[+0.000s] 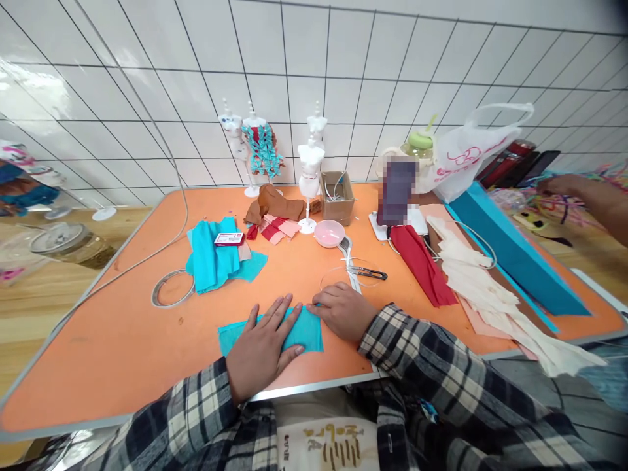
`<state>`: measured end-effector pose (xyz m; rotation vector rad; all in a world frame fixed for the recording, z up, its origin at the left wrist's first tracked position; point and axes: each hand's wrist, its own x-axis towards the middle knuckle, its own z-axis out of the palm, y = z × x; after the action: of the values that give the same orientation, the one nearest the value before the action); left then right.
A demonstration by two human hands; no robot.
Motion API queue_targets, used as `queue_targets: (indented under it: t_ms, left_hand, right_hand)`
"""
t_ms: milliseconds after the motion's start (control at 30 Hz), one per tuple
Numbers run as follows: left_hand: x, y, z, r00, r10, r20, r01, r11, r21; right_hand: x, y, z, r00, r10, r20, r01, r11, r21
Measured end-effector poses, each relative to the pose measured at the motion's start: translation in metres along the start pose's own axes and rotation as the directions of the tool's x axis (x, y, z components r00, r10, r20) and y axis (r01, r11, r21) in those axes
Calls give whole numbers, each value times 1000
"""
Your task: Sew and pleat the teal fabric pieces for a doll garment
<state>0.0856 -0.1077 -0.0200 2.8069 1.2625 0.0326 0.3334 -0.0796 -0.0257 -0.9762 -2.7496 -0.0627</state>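
Observation:
A small teal fabric piece (304, 332) lies on the orange table (137, 327) near its front edge. My left hand (262, 350) lies flat on the cloth with fingers stretched out, pressing it down. My right hand (343, 311) rests at the cloth's upper right corner, fingers curled inward; what they pinch, if anything, is hidden. Just beyond my right hand lie black thread snips (367, 273) and a metal tool with a ring handle (349, 261).
A teal fabric pile (216, 261) with a small card, brown and pink scraps (275, 212), several mini dress forms (310, 176), a cardboard box (337, 196), a pink bowl (328, 233), red cloth (422, 265), cream fabric (483, 288), a blue sheet (510, 252). Another person's hand (583, 193) is at far right.

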Motion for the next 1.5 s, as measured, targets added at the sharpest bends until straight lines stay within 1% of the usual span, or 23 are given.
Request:
queue_targets:
  t_ms: [67, 167, 300, 400, 467, 533, 633, 733, 800, 833, 933, 1000, 1100, 1233, 1300, 1400, 1467, 1500]
  left_hand:
    - [1, 1, 0, 1000, -12, 15, 12, 1000, 13]
    - [0, 3, -1, 999, -21, 28, 20, 999, 29]
    - [-1, 5, 0, 998, -57, 28, 56, 998, 34]
    - [-3, 3, 1, 998, -62, 31, 62, 998, 22]
    - [-5, 1, 3, 999, -49, 20, 49, 999, 15]
    - [-8, -1, 6, 999, -43, -13, 43, 999, 21]
    - [-13, 0, 11, 997, -46, -57, 48, 998, 29]
    - [-17, 0, 10, 997, -61, -49, 61, 998, -10]
    - [-19, -4, 3, 994, -102, -47, 98, 992, -74]
    - [-19, -8, -2, 990, -131, -56, 124, 986, -112]
    - [-11, -21, -20, 973, -208, -97, 183, 958, -221]
    - [-2, -28, -30, 975, -209, -72, 182, 944, -274]
    - [14, -31, -36, 981, -193, 36, 196, 948, -249]
    - [19, -31, -30, 972, -231, 40, 233, 941, -244]
    - [17, -33, -29, 975, -219, 40, 221, 936, -272]
    - [16, -34, -33, 987, -159, 28, 158, 916, -370]
    - [18, -33, -40, 991, -130, 41, 134, 878, -460]
    - [19, -32, -44, 991, -126, 50, 134, 857, -498]
  right_hand:
    - [-3, 0, -2, 1000, 15, 19, -15, 1000, 5]
    - [-12, 0, -3, 998, 64, 11, -64, 997, 38]
    - [-18, 1, -6, 981, 194, -3, -191, 969, 155]
    - [-8, 3, -11, 966, 253, 48, -258, 938, 233]
    - [1, 5, -14, 952, 286, 104, -304, 919, 251]
    - [10, 5, -16, 930, 352, 110, -368, 896, 250]
    - [20, -3, -12, 899, 430, 87, -437, 866, 244]
    - [26, -12, -4, 881, 451, 139, -472, 851, 229]
    - [29, -16, -2, 882, 443, 159, -469, 856, 218]
    - [31, -18, -2, 892, 424, 157, -449, 867, 216]
    - [34, -20, -8, 929, 354, 106, -369, 902, 223]
    - [37, -21, -11, 936, 345, 64, -351, 910, 219]
    - [43, -22, -9, 923, 381, 54, -383, 897, 220]
    - [49, -26, 1, 884, 444, 145, -466, 850, 245]
    - [50, -28, 1, 880, 442, 175, -475, 841, 261]
    - [50, -30, -13, 913, 376, 161, -409, 853, 326]
    - [50, -31, -27, 932, 340, 127, -363, 863, 352]
    - [50, -32, -34, 934, 343, 103, -357, 860, 366]
